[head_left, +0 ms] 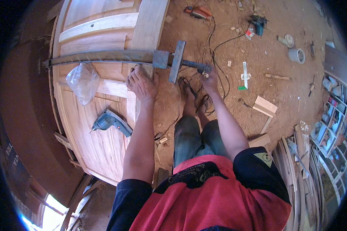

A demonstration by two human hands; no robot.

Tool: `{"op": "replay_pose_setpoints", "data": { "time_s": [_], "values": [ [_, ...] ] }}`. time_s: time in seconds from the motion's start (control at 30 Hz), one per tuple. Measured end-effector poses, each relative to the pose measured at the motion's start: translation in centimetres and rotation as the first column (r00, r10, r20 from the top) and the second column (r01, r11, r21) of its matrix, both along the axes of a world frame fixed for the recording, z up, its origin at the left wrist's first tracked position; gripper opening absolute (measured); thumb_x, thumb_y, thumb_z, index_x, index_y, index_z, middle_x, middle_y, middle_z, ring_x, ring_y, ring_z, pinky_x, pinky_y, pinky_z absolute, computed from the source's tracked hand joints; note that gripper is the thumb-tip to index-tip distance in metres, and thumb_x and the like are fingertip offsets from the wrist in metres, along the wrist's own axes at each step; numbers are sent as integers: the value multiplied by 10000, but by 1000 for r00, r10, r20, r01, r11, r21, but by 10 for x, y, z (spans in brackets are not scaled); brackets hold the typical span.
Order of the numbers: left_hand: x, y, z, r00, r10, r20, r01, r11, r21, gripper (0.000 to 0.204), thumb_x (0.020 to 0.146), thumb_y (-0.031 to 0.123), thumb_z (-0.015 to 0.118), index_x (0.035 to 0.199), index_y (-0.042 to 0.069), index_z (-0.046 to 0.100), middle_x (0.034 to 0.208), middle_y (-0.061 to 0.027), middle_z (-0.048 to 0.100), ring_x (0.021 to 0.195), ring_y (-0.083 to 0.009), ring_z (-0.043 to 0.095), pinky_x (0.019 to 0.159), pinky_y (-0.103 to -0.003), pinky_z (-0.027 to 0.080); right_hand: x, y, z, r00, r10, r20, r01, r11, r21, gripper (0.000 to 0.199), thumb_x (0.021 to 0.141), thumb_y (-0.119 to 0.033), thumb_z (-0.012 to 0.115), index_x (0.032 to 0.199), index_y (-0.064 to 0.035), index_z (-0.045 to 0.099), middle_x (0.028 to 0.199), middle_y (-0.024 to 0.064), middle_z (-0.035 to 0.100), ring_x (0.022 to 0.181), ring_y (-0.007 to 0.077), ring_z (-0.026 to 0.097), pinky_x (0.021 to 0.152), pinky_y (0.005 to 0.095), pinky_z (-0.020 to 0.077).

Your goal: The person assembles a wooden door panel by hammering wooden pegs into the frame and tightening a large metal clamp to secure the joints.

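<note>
A long rusty bar clamp [104,56] lies across a pale wooden panel door [148,27], its jaw plate [177,61] standing off the door's right edge. My right hand [209,80] is closed around the end of the clamp's threaded screw [192,64]. Just below the bar, my left hand [142,84] rests at the door's edge, fingers curled over a small wood block [145,69]; part of the block is hidden. On the door beside my left arm lie a blue-grey power drill [112,122] and a clear plastic bag [83,82].
Cables [214,50] trail over the dirt floor near my feet, toward an orange power tool [197,12] and a green one [259,25]. A white bucket [296,56] and wood offcuts [265,104] lie right. Wooden strips [297,165] and a filled rack [331,119] stand farther right.
</note>
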State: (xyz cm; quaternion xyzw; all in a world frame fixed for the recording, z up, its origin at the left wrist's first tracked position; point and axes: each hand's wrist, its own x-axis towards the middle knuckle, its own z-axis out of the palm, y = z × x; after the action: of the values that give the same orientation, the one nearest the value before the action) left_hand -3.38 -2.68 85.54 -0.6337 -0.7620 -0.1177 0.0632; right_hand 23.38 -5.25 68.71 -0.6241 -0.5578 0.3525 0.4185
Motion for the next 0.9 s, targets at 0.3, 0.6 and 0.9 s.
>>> {"op": "replay_pose_setpoints", "data": {
  "time_s": [0.3, 0.6, 0.9],
  "values": [
    [0, 0, 2, 993, 39, 115, -46, 997, 60, 920, 746, 544, 711, 1430, 11, 403, 1228, -189, 558, 1162, -361, 491, 1035, -516, 310, -11, -47, 18, 977, 83, -198, -164, 883, -439, 385, 791, -72, 686, 1156, -27, 574, 1103, 155, 644, 1071, 295, 621, 914, 407, 475],
    [2, 0, 12, 999, 9, 52, -8, 1000, -8, 926, 753, 488, 710, 1508, 91, 351, 1190, -148, 560, 1174, -319, 495, 1068, -539, 276, 20, -46, 218, 564, 40, -825, -713, 527, -462, 299, 978, -232, 583, 1173, -9, 543, 1122, 152, 678, 982, 175, 654, 822, 316, 527],
    [2, -1, 13, 997, 36, 68, -33, 998, -57, 936, 736, 412, 746, 1525, 139, 323, 1198, -125, 554, 1213, -314, 473, 1087, -543, 256, 38, 132, 165, 890, 63, -452, -221, 926, -307, 430, 1036, -339, 380, 1276, -53, 592, 1113, 76, 683, 693, 121, 548, 608, 276, 460]
  ]
}}
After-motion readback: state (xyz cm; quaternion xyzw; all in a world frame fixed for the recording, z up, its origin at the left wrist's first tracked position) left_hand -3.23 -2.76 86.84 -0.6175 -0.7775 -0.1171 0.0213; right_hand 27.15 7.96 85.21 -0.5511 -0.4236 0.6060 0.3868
